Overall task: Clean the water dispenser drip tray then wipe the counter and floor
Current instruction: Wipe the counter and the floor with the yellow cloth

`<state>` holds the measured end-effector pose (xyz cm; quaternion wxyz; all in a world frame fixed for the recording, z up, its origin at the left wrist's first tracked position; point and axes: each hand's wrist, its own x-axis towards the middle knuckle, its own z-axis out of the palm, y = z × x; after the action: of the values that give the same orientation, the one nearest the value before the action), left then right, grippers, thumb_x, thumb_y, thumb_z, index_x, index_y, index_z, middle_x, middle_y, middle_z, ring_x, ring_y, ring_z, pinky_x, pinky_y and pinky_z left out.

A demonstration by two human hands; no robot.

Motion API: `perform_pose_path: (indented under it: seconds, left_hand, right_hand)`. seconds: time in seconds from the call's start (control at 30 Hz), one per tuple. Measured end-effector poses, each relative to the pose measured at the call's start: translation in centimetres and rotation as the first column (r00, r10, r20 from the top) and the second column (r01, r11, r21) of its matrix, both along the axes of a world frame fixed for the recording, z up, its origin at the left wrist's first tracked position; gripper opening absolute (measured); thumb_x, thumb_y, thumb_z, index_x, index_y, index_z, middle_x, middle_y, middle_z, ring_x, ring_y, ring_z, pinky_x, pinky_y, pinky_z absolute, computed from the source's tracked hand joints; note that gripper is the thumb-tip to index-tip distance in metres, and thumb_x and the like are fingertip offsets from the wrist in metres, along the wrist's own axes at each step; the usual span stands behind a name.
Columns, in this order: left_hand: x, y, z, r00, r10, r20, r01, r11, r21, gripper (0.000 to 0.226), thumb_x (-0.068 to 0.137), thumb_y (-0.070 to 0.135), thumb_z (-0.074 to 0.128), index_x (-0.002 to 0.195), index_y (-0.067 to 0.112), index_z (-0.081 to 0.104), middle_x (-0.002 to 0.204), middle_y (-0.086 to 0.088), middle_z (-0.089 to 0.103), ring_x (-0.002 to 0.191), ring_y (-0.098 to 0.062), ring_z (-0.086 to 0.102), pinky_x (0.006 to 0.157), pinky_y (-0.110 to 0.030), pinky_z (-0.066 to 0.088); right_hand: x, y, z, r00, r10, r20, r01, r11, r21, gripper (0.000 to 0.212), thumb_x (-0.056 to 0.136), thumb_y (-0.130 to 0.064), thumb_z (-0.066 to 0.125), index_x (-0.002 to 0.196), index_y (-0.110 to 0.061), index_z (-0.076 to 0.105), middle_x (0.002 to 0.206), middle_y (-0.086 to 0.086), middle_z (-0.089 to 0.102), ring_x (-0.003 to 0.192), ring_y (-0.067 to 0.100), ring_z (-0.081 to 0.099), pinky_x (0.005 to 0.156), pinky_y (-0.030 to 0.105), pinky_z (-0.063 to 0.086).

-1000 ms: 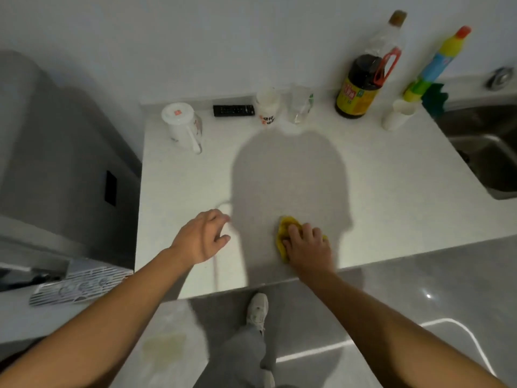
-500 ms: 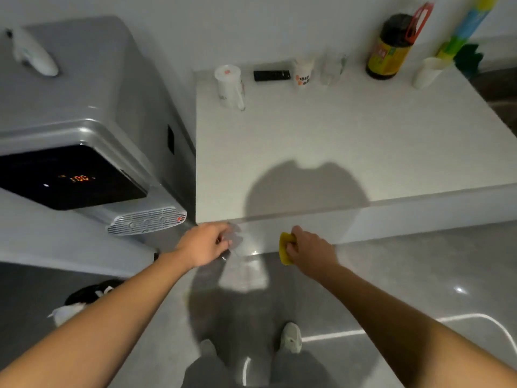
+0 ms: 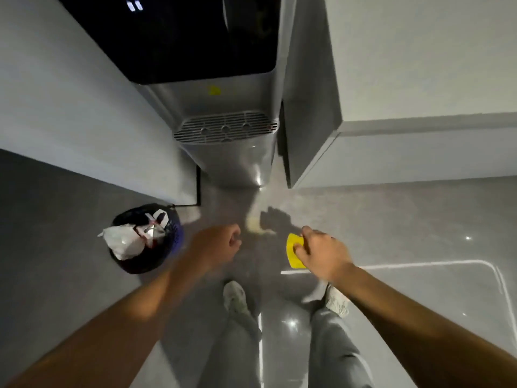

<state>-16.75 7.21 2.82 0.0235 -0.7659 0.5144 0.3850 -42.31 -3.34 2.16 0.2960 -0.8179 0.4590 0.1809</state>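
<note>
While right hand [image 3: 321, 254] fingers [image 3: 302, 250] pinch yellow cloth [image 3: 293, 258], left hand [image 3: 216, 245] seemingly curled empty, pale smear [image 3: 255, 226] on grey floor [image 3: 419, 219], dispenser [image 3: 232, 155] beyond.

Floor [image 3: 419, 219]: grey glossy tiles, small bright glints and a thin curved line of reflected light
Wall [image 3: 70, 93]: plain white, at left
Tabletop [image 3: 419, 51]: white, at right, over a pale cabinet [image 3: 405, 158]
Waste bin [image 3: 140, 266]: dark, round, on the floor near the wall, white bag inside
Light: dim, indoor

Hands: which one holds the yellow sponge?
The right hand grips the yellow sponge; the left hand, blurred and curled, shows no sponge.
</note>
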Motion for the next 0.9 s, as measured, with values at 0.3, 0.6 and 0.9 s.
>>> perform_pose_path:
  seconds: [0.3, 0.6, 0.9]
  left_hand:
    - [7.1, 7.4, -22.7, 0.986, 0.16, 0.049, -0.162, 0.985, 0.064, 0.025, 0.095, 0.037, 0.061, 0.116, 0.026, 0.067, 0.106, -0.001, 0.076, 0.101, -0.028, 0.071, 0.085, -0.038, 0.056]
    - [7.1, 10.4, -48.8, 0.962, 0.264, 0.068, -0.267, 0.963, 0.043, 0.035, 0.096, 0.035, 0.064, 0.128, 0.022, 0.062, 0.113, -0.002, 0.073, 0.105, -0.025, 0.069, 0.09, -0.037, 0.053]
    - [8.2, 11.2, -65.3, 0.961, 0.054, 0.272, -0.049, 0.998, -0.025, 0.1, 0.087, 0.061, 0.07, 0.163, 0.015, 0.025, 0.17, -0.011, 0.023, 0.153, -0.032, 0.026, 0.124, -0.039, 0.024]
  right_hand:
    - [5.3, 4.4, -20.8, 1.0, 0.002, -0.002, -0.002, 0.998, -0.064, 0.026, 0.101, -0.05, 0.04, 0.105, -0.025, 0.049, 0.093, -0.001, 0.062, 0.084, 0.028, 0.064, 0.072, 0.038, 0.055]
    - [2.4, 5.5, -48.7, 0.99, 0.141, -0.016, -0.142, 0.973, -0.181, 0.027, 0.095, -0.054, 0.044, 0.097, -0.027, 0.049, 0.095, -0.002, 0.063, 0.09, 0.027, 0.064, 0.063, 0.037, 0.046]
    - [1.0, 2.7, -65.7, 0.97, 0.229, -0.087, -0.245, 0.905, -0.346, 0.037, 0.093, -0.042, 0.067, 0.111, -0.011, 0.061, 0.104, 0.011, 0.065, 0.089, 0.037, 0.062, 0.068, 0.045, 0.05]
